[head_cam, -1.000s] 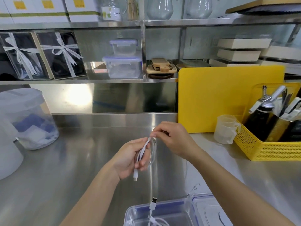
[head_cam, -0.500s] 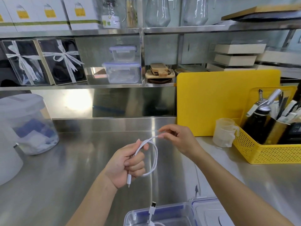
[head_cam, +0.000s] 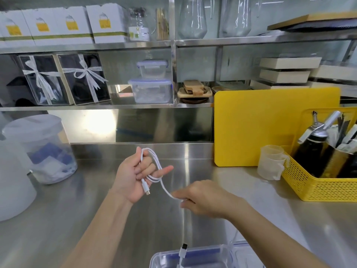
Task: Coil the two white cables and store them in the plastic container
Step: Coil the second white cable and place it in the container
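Left hand [head_cam: 133, 176] raised above the middle of the steel counter [head_cam: 58, 219], palm toward the camera, fingers curled around loops of the white cable [head_cam: 154, 167]; index finger sticking out to the right through the coil. Cable's plug end hanging down across the palm. Free run of the same cable leading down and right into the right hand [head_cam: 201, 202], pinched there between thumb and fingertips, other fingers folded in; hand low, just above the counter surface. Beyond the pinch, cable dropping toward the near edge, faint against the steel.

Clear plastic container [head_cam: 193, 258] at the near edge, lid off, only partly in frame. Second white cable [head_cam: 182, 254] inside it, one connector poking upright above the rim.

Yellow cutting board [head_cam: 270, 128] leaning at the back right; yellow basket [head_cam: 318, 188] at the right edge.
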{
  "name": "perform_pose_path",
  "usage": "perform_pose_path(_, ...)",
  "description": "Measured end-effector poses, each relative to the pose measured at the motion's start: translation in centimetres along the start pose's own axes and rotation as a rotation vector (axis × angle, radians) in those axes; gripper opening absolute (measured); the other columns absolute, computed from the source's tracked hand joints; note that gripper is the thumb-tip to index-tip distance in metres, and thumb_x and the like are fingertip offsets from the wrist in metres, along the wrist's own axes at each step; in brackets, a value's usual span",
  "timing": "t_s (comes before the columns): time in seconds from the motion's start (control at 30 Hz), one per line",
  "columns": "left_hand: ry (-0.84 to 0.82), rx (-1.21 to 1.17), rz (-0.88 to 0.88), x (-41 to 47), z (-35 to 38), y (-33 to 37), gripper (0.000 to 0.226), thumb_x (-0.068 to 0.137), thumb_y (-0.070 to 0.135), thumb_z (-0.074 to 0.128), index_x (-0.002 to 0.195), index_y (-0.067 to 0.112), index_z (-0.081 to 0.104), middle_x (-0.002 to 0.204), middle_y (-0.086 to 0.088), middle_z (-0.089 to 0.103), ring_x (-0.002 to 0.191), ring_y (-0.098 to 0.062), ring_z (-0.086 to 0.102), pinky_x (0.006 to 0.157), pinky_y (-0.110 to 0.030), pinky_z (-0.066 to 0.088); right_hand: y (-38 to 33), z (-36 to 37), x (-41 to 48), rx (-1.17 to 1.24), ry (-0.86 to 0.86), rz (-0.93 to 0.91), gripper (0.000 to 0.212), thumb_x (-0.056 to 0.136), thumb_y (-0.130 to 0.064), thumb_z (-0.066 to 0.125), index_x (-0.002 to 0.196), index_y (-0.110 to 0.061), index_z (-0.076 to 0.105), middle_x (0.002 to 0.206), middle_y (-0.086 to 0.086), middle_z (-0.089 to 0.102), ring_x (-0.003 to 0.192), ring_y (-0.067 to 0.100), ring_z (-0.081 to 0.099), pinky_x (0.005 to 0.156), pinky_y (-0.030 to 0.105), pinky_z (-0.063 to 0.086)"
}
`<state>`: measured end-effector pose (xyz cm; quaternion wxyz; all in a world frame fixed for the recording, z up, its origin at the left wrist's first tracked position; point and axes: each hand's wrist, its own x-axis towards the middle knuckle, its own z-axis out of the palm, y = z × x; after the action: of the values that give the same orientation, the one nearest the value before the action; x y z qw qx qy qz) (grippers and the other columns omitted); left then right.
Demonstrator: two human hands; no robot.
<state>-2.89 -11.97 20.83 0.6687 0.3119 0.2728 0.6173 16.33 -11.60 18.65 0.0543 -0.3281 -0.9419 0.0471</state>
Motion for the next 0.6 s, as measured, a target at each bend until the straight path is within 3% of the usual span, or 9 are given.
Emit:
perform_pose_path(0.1,0.046,0.165,-0.029,-0.2,0.2,-1.0,0.040,0.101,0.030,0.030,0.068,0.011,0.043,0.034,0.006,0.027,0.029,-0.006,0.022,0.069,-0.049,0.059,-1.3,-1.3,0.1,0.013,-0.015,-0.048,0.017,0.091,-0.020,0.048,0.078,-0.011,0.053,0.083,0.006,0.066,0.066,0.024,0.047,0.061,0.033,0.039)
perform_pose_path(0.17,0.046,0.332,-0.039,-0.3,0.4,-1.8,0.038,0.100,0.030,0.031,0.069,0.011,0.042,0.038,0.005,0.027,0.032,-0.007,0.021,0.053,-0.033,0.053,-1.8,-1.9,0.4,0.038,0.056,-0.084,0.016,0.091,-0.021,0.049,0.085,-0.014,0.061,0.103,0.002,0.070,0.074,0.027,0.057,0.065,0.036,0.044)
perform_pose_path(0.2,0.038,0.436,-0.047,-0.5,0.7,-2.3,0.037,0.100,0.030,0.031,0.069,0.012,0.040,0.040,0.005,0.028,0.034,-0.008,0.022,0.046,-0.026,0.041,-2.0,-2.2,0.6,0.045,0.099,-0.092,0.016,0.090,-0.022,0.050,0.093,-0.018,0.066,0.106,0.001,0.070,0.082,0.027,0.061,0.069,0.037,0.048)
perform_pose_path(0.27,0.024,0.582,-0.078,-0.9,1.6,-3.1,0.038,0.100,0.028,0.032,0.067,0.012,0.039,0.043,0.003,0.029,0.034,-0.009,0.024,0.043,-0.024,0.034,-1.9,-2.5,0.8,0.035,0.173,-0.085,0.018,0.087,-0.024,0.054,0.096,-0.025,0.069,0.098,0.002,0.072,0.087,0.024,0.063,0.071,0.037,0.049)
perform_pose_path(0.33,0.017,0.715,-0.090,-1.2,2.2,-3.7,0.040,0.101,0.028,0.033,0.065,0.010,0.041,0.044,-0.001,0.035,0.033,-0.012,0.032,0.040,-0.026,0.043,-1.7,-2.6,0.8,0.016,0.229,-0.090,0.013,0.083,-0.024,0.057,0.085,-0.024,0.070,0.087,0.001,0.071,0.081,0.023,0.063,0.066,0.035,0.047)
perform_pose_path(0.4,0.030,0.835,-0.084,-1.4,2.4,-3.9,0.040,0.100,0.030,0.033,0.067,0.009,0.041,0.048,-0.002,0.043,0.037,-0.014,0.036,0.039,-0.024,0.037,-1.4,-2.6,0.6,0.019,0.327,-0.130,0.006,0.078,-0.025,0.066,0.081,-0.020,0.065,0.074,0.003,0.071,0.067,0.024,0.064,0.054,0.033,0.045)
perform_pose_path(0.5,0.052,0.854,-0.110,-1.4,2.4,-3.9,0.039,0.100,0.032,0.035,0.068,0.010,0.042,0.056,-0.002,0.045,0.044,-0.014,0.034,0.038,-0.022,0.030,-1.0,-2.4,0.2,0.055,0.435,-0.181,0.020,0.068,-0.023,0.074,0.075,-0.019,0.056,0.057,0.001,0.066,0.049,0.022,0.059,0.042,0.026,0.035)
perform_pose_path(0.6,0.060,0.759,-0.197,-1.5,2.3,-3.9,0.037,0.100,0.028,0.036,0.069,0.009,0.045,0.052,-0.001,0.045,0.043,-0.012,0.035,0.036,-0.020,0.028,-0.9,-2.6,0.5,0.038,0.357,-0.164,0.007,0.076,-0.019,0.068,0.079,-0.014,0.064,0.070,0.004,0.070,0.063,0.025,0.063,0.051,0.036,0.048)
